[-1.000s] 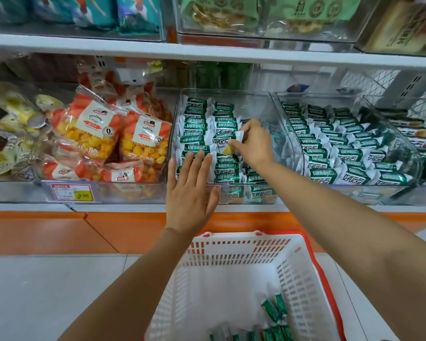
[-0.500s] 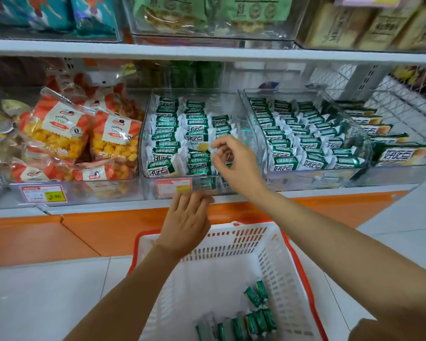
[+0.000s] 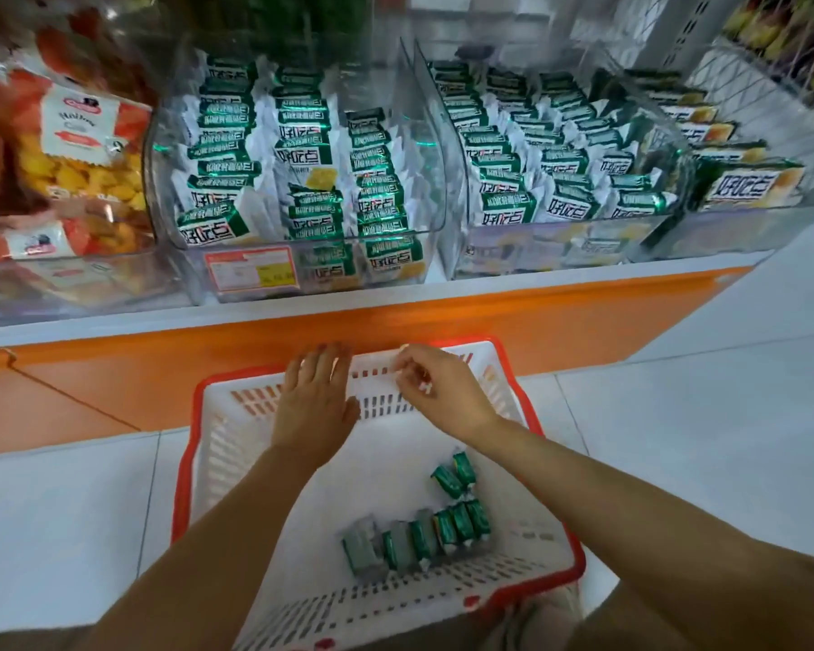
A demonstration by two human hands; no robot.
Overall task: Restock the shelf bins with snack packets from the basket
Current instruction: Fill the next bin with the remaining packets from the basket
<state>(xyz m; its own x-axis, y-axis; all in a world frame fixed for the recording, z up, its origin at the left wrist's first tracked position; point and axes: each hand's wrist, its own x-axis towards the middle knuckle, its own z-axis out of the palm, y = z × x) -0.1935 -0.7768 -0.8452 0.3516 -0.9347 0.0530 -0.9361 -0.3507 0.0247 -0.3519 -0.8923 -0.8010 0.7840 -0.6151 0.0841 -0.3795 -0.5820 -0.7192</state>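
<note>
Over the far rim of the basket (image 3: 255, 371) our left hand (image 3: 313, 401) hovers flat and empty, our right hand (image 3: 435, 392) loosely curled on nothing we can see, while the snack packets (image 3: 424, 533) lie behind both, toward us, in a sideways row nearer the right.

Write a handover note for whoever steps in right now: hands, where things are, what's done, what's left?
The left hand is open, fingers straight, over the far end of the basket.
The right hand is beside it, fingers curled; whether it holds anything is hidden.
A small cluster of green snack packets lies on the basket floor; many more stand in rows in the clear shelf bin above.
Done: bin largely stocked.
Left: move the basket's packets into the bin.
</note>
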